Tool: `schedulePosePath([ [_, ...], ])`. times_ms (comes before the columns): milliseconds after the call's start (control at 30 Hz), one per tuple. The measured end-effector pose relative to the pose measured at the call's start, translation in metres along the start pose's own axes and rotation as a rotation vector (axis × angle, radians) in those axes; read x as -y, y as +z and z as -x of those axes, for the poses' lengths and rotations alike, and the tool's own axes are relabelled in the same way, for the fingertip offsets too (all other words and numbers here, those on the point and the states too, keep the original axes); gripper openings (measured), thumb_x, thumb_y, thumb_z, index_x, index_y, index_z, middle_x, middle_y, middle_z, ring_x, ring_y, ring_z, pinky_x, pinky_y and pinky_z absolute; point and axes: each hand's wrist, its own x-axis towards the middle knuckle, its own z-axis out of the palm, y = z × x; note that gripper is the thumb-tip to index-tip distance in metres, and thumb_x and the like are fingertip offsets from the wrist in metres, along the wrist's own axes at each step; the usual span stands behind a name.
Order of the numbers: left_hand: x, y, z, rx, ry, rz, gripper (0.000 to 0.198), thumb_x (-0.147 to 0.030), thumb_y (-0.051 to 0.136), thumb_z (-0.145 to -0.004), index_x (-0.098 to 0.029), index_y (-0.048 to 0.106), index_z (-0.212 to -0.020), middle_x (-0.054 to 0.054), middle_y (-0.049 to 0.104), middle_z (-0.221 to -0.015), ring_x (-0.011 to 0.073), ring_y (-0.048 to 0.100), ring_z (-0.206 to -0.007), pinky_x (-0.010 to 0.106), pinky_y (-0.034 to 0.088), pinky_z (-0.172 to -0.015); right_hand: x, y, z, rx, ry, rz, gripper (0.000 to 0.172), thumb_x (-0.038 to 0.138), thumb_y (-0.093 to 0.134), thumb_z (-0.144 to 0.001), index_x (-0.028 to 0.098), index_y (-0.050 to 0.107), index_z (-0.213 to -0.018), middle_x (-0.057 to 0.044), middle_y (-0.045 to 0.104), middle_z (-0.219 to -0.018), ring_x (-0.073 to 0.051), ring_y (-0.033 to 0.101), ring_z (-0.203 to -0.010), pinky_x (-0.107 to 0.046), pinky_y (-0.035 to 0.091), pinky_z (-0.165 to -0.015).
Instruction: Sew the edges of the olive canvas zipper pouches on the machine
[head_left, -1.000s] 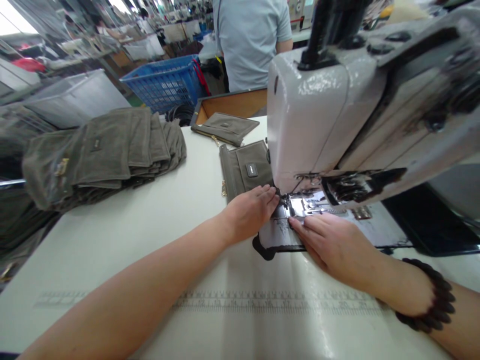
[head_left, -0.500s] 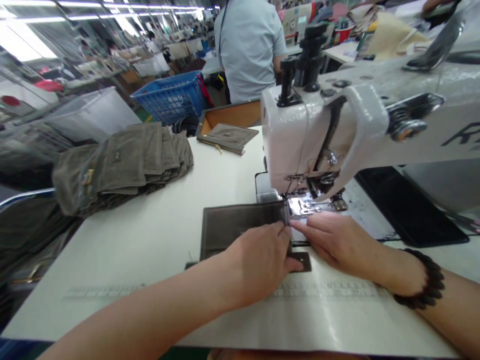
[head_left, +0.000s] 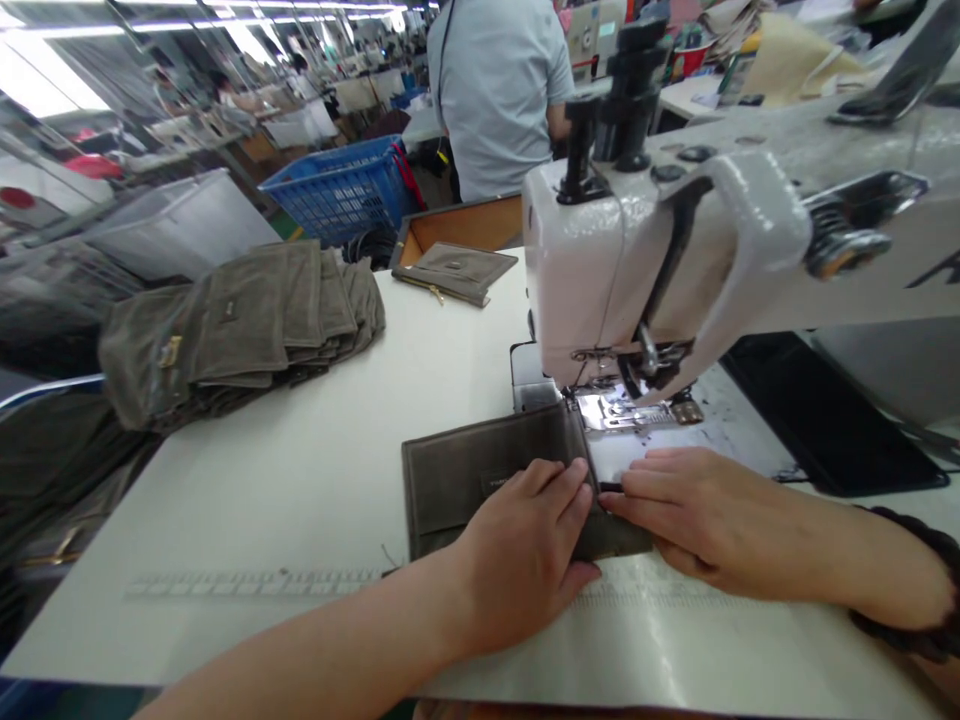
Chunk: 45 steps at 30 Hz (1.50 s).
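Note:
A dark olive fabric panel point(head_left: 457, 480) with a small label and stitched edges lies on the table, its upper right corner at the needle area of the sewing machine point(head_left: 577, 270). My left hand point(head_left: 517, 540) rests on its lower right part, fingers stretched out near the right edge and thumb apart. From the right, my right hand point(head_left: 690, 510) has its fingers closed at that same edge, by a lower flap that runs under it. Part of the panel is hidden beneath my left hand and forearm.
Similar olive pieces lie stacked point(head_left: 247, 320) at the left. Behind are a zippered piece point(head_left: 457, 270), a brown-lined box point(head_left: 480, 228) and a blue crate point(head_left: 337, 195). A black phone-like slab point(head_left: 825, 420) lies under the machine arm. A person point(head_left: 499, 100) stands beyond the table.
The panel has tilted, its left side swinging toward me, and its lower flap now reaches further right. My right hand has moved right and nearer me; my left hand has shifted slightly toward me.

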Motion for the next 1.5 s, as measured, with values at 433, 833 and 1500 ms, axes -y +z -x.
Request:
schedulePosePath([
  [433,0.029,-0.002,-0.018,0.067,-0.013,0.028,0.045,-0.037,0.045,-0.084,-0.008,0.044,-0.119,0.011,0.046,-0.125,0.0257,0.042,-0.107,0.039,0.04,-0.085,-0.009,0.007,-0.005,-0.088,0.102,0.213,0.025,0.013,0.038,-0.082,0.009,0.054,-0.102,-0.003,0.05,-0.067,-0.017,0.044,-0.057,-0.03,0.031,-0.052],
  [833,0.057,-0.007,-0.039,0.047,0.017,0.053,0.03,-0.03,0.049,-0.083,-0.009,0.055,-0.104,0.011,0.056,-0.105,0.0248,0.049,-0.1,0.037,0.043,-0.084,-0.014,0.012,-0.014,-0.206,0.184,0.525,0.036,0.002,0.032,-0.077,0.006,0.055,-0.104,-0.006,0.056,-0.07,-0.017,0.049,-0.057,-0.028,0.028,-0.048],
  [1500,0.062,0.001,-0.045,-0.064,-0.018,-0.031,0.026,-0.023,0.038,-0.089,-0.008,0.058,-0.095,0.012,0.062,-0.096,0.0206,0.058,-0.091,0.033,0.047,-0.079,-0.029,0.015,-0.017,-0.313,0.496,0.054,0.023,0.023,0.04,-0.083,0.017,0.061,-0.088,-0.008,0.058,-0.081,-0.02,0.053,-0.076,-0.031,0.04,-0.064],
])
